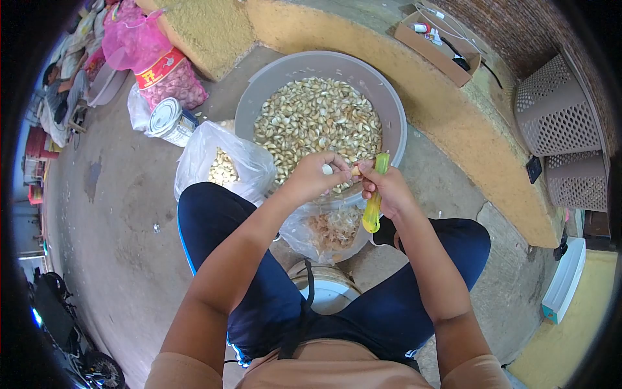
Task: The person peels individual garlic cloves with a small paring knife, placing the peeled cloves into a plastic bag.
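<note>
My left hand (315,174) is closed, with a pale peeled garlic clove (327,169) tucked between its fingers. At its fingertips is another clove (355,170), pinkish-tan, which meets the fingers of my right hand (389,188). My right hand is wrapped round the yellow-green handle of a cutter knife (372,214); its blade is too small to make out. Both hands are over the near rim of a big grey tub (396,97) holding many garlic cloves (317,123). Below them, a clear plastic bag (295,236) contains papery garlic skins (334,230).
Left of the tub, a white plastic bag (194,152) holds peeled cloves, beside a lidded paint bucket (170,123) and pink mesh sacks (172,87). A yellow ledge (447,120) curves behind, bearing a cardboard box (440,55). Perforated baskets (560,120) are at right, a motorcycle (65,330) lower left.
</note>
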The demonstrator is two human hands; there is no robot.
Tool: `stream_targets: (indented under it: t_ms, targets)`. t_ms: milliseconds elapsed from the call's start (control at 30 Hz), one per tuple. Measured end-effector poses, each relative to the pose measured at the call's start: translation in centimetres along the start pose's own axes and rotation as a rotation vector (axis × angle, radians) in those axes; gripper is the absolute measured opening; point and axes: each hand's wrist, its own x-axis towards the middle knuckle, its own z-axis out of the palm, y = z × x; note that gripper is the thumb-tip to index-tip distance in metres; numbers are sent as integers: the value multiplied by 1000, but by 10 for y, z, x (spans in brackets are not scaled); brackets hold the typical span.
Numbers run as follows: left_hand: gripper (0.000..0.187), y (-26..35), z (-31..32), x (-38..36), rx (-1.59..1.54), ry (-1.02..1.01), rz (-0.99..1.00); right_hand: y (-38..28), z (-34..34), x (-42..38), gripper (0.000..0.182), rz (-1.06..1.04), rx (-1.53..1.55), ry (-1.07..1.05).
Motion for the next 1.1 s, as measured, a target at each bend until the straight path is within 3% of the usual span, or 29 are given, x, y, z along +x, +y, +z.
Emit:
stream_targets:
  t_ms: [100, 200, 400, 600, 700, 1000, 1100]
  targets:
    - [11, 2, 1, -2, 52, 26, 25, -2, 6, -3, 16, 1, 74, 67]
    - [10, -2, 1, -2, 283, 81, 232, 5, 4, -1, 19, 72, 7, 41]
    - [9, -2, 0, -2, 308, 51, 256, 8, 3, 1, 16, 113, 50, -63]
    - [8, -3, -16, 6, 176, 194, 63, -13, 7, -9, 26, 152, 106, -244]
    - [7, -12, -18, 10, 125, 154, 94, -12, 3, -8, 31, 166, 90, -281]
    - [11, 8, -8, -1, -139, 160, 11, -5, -1, -3, 27, 108, 265, -88]
    - [15, 5, -1, -4, 196, 166, 270, -2, -4, -1, 25, 111, 293, -74]
